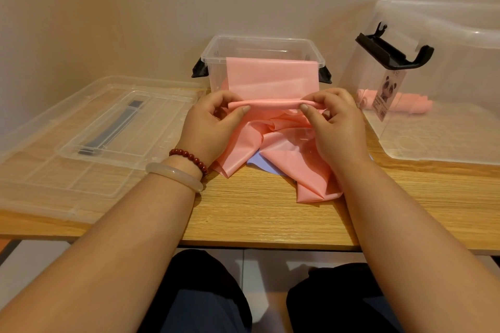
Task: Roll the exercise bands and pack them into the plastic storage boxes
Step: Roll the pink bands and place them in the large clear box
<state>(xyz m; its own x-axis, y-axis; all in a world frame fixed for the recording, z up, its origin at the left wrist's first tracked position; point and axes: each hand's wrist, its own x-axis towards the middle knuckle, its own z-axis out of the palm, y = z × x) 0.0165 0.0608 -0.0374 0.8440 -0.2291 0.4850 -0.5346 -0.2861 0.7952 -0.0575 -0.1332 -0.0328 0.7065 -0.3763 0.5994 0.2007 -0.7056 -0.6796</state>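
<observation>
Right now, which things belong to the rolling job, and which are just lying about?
In use: pink band, left hand, right hand, small box, big box, rolled bands.
Lying about: lid, panda tag, purple sheet (perhaps another band).

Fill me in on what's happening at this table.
A person is rolling a pink exercise band: the left hand and right hand pinch its rolled edge, while its far part hangs over the front rim of the small clear storage box. Below them, crumpled pink material lies on the wooden table. The larger box on the right holds rolled pink bands; a clear lid lies to the left.
</observation>
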